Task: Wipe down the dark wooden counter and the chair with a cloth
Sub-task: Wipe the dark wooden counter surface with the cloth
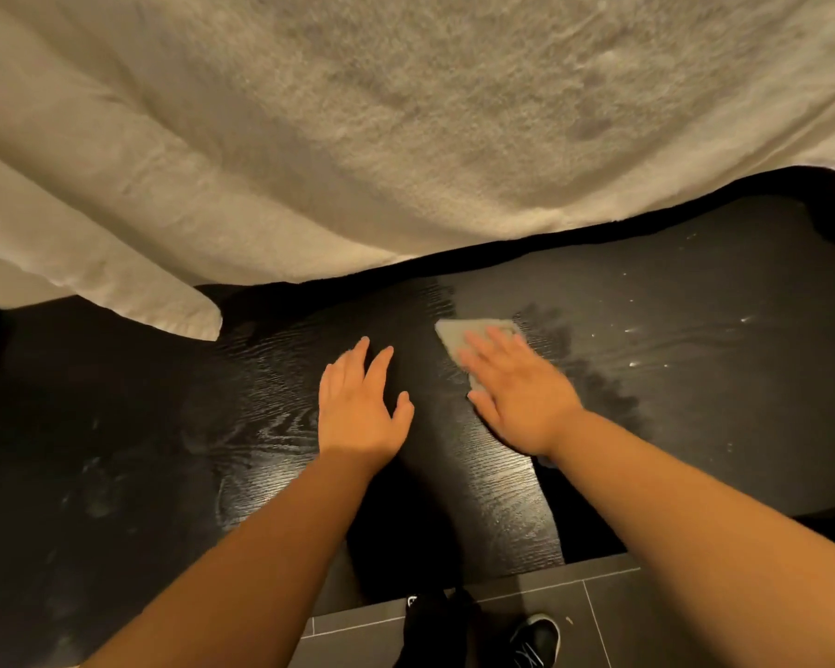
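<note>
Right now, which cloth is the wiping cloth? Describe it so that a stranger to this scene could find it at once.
Start at the dark wooden counter filling the lower frame. The wiping cloth lies flat on it under the right hand, one pale corner showing past the fingertips. Unlike the big cream towel hanging across the top, it is small and grey.

A large cream towel [406, 113] fills the upper part of the view, its nap thick and looped, with darker patches towards the right. It hangs in broad folds; one folded corner [184, 311] droops lowest at the left. At the bottom lies a floor [647, 614] of dark grey tiles with pale grout lines. A black shoe [533, 641] with white markings stands on the tiles, and beside it a dark trouser leg [430, 629].
</note>
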A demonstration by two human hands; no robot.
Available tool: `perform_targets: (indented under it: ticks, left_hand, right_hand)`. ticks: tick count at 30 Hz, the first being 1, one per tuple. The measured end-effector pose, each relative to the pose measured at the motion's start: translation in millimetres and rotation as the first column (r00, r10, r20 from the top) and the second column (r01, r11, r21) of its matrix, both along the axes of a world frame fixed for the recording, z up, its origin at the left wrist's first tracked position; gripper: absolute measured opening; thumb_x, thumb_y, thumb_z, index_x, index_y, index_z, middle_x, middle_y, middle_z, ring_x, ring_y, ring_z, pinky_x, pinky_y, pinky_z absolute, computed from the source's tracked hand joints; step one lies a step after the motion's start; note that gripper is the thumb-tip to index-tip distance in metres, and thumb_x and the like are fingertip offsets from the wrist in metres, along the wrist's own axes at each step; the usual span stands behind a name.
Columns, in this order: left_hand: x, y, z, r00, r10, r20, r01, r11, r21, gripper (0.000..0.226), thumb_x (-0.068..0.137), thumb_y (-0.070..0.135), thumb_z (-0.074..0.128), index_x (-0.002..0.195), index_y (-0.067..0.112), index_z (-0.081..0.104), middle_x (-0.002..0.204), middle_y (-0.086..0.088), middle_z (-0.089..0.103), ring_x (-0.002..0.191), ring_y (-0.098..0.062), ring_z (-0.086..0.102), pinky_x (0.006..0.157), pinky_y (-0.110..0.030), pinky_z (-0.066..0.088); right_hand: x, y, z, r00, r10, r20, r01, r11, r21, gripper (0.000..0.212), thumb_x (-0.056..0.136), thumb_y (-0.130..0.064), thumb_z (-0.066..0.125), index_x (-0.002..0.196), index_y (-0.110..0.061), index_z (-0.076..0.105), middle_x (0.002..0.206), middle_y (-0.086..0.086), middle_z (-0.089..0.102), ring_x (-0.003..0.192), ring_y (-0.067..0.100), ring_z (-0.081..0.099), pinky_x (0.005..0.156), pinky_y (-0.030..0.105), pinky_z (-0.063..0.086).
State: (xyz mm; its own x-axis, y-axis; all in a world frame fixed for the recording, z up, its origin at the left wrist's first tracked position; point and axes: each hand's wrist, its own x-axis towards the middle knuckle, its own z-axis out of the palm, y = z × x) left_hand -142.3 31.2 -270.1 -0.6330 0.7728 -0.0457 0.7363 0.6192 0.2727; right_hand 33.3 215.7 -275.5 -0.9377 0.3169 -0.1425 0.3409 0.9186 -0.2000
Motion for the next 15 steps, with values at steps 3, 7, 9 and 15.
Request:
perform_targets:
  ticks: [3, 7, 9, 15]
  left_hand:
    - [-29, 17, -3, 1.000, 0.009, -0.004, -0.010, 0.999, -0.048, 0.070, 0.098, 0.050, 0.054, 0.161, 0.026, 0.038, 0.171, -0.011, 0.024, 0.156, -0.033, 0.021, 0.128, -0.052, 0.017]
    - [-34, 24, -8, 0.999, 0.035, -0.027, -0.038, 0.994, -0.105, 0.072, 0.099, 0.056, 0.041, 0.165, 0.032, 0.024, 0.175, -0.004, 0.010, 0.161, -0.028, 0.006, 0.131, -0.049, 0.008]
    - [-33, 24, -9, 0.999, 0.034, -0.026, -0.036, 0.994, -0.102, 0.072, 0.098, 0.057, 0.039, 0.165, 0.033, 0.023, 0.175, -0.003, 0.009, 0.161, -0.026, 0.004, 0.131, -0.049, 0.007]
    - [-35, 26, -10, 0.998, 0.046, -0.032, -0.050, 0.992, -0.113, 0.072, 0.097, 0.056, 0.041, 0.163, 0.033, 0.025, 0.175, -0.002, 0.010, 0.161, -0.025, 0.005, 0.131, -0.049, 0.007]
  right_hand:
    - [-13, 43, 6, 0.921, -0.387, 0.037, 0.388, 0.922, -0.005, 0.068, 0.101, -0.047, 0.021, 0.160, -0.014, 0.027, 0.168, 0.015, 0.024, 0.153, 0.042, 0.018, 0.127, 0.053, 0.016]
    - [-31, 14, 4, 0.907, -0.421, -0.005, 0.421, 0.906, 0.049, 0.068, 0.101, -0.046, 0.024, 0.158, -0.011, 0.034, 0.163, 0.021, 0.033, 0.148, 0.048, 0.027, 0.124, 0.057, 0.018]
    - [-33, -18, -1, 0.978, -0.208, -0.008, 0.208, 0.977, 0.039, 0.066, 0.102, -0.047, 0.027, 0.160, -0.014, 0.032, 0.164, 0.017, 0.031, 0.150, 0.046, 0.025, 0.124, 0.057, 0.017]
    - [-27, 20, -9, 0.994, -0.112, -0.010, 0.112, 0.994, 0.019, 0.066, 0.103, -0.049, 0.029, 0.161, -0.016, 0.030, 0.168, 0.011, 0.027, 0.156, 0.037, 0.018, 0.128, 0.050, 0.014]
